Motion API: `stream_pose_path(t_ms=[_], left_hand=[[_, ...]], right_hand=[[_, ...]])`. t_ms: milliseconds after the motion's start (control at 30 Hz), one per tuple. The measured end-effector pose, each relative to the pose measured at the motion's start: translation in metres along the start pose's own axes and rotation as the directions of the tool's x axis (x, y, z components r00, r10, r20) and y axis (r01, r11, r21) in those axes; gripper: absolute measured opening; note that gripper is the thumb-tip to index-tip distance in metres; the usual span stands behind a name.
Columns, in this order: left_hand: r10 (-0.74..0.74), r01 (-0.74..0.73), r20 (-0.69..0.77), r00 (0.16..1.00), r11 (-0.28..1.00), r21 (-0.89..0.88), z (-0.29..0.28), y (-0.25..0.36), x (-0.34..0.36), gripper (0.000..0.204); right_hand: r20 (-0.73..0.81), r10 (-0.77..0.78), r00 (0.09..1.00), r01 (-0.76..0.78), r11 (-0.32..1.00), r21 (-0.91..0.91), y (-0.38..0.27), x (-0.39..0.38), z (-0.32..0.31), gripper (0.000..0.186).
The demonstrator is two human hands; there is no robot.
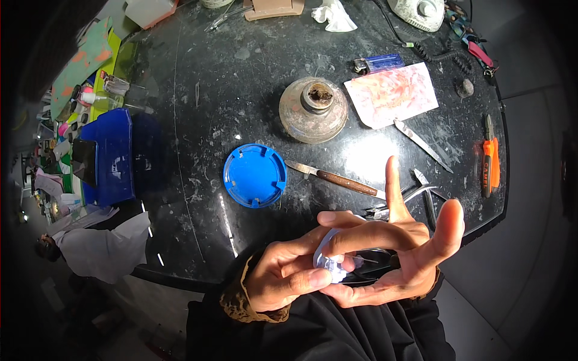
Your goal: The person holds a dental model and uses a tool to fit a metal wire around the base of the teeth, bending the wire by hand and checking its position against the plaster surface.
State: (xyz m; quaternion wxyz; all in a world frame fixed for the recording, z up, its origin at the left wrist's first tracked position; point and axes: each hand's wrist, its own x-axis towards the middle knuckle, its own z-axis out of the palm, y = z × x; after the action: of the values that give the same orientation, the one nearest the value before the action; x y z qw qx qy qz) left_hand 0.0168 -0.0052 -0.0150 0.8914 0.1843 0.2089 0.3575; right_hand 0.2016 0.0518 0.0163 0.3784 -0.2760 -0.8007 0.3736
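My left hand (283, 277) grips a pale lavender-white moulded piece (330, 268), its thumb pressed on the near side. My right hand (403, 246) curls round the same piece and a dark-handled metal tool (373, 274), with two outer fingers raised. A thin wire shows beside the piece; the tool's working end is hard to make out. Just beyond my hands lie a wooden-handled knife (343, 182), metal pliers (427, 198) and other steel tools. A round blue plastic dish (253, 175) sits to the left of the knife.
The dark worktop (198, 234) holds a metal spirit lamp (310, 120), a pink-smeared card (391, 93), a lighter (382, 63), a blade (421, 144), orange-handled pliers (490, 162) and a blue tray (108, 159). A person in white (102, 253) is at the left.
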Motion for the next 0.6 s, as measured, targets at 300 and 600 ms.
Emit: stream_pose_path(t_ms=[300,600], left_hand=[[0.003,-0.003,-0.008,1.0,1.0,-0.02,0.0027,0.0007,0.0021,0.064],[-0.004,0.004,-0.017,1.0,1.0,-0.02,0.0034,0.0014,0.0038,0.062]], right_hand=[[0.001,0.017,1.0,-0.017,1.0,-0.01,-0.0006,-0.0014,-0.0022,0.127],[0.007,0.012,1.0,-0.011,0.999,-0.033,-0.0001,-0.001,-0.0032,0.128]])
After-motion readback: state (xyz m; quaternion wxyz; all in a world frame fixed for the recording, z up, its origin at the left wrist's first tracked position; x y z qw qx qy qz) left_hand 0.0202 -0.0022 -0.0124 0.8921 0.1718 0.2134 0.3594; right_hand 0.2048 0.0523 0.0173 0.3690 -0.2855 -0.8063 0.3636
